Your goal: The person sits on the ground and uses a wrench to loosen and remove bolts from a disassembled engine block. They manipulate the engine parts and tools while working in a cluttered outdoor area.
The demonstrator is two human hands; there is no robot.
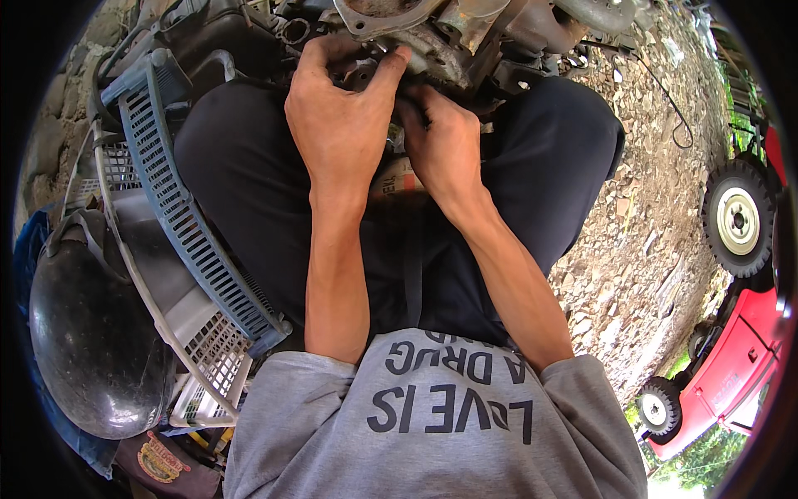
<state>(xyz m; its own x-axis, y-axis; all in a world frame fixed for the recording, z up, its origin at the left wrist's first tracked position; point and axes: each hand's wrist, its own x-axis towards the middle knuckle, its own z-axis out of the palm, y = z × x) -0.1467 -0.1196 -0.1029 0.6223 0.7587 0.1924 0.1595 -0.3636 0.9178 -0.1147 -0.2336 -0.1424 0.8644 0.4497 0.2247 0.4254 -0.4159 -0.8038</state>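
Note:
My left hand [339, 125] reaches to a greasy metal engine part [428, 54] at the top of the view. Its thumb and index finger curve round a small dark piece at the near side of that part; I cannot make out what it is. Close by on the right, my right hand [446, 145] is closed, with curled fingers tucked under the same part. Whatever it grips is hidden by the hand itself. A round flanged opening [384, 8] tops the engine part, and a small metal ring [295, 32] lies left of it.
Left of my knee stand a blue slatted plastic piece [179, 195], a white plastic basket [208, 349] and a black helmet [91, 333]. Stony ground [648, 224] stretches to the right, with a dark wire [665, 91] on it. A red vehicle [731, 366] is at the far right.

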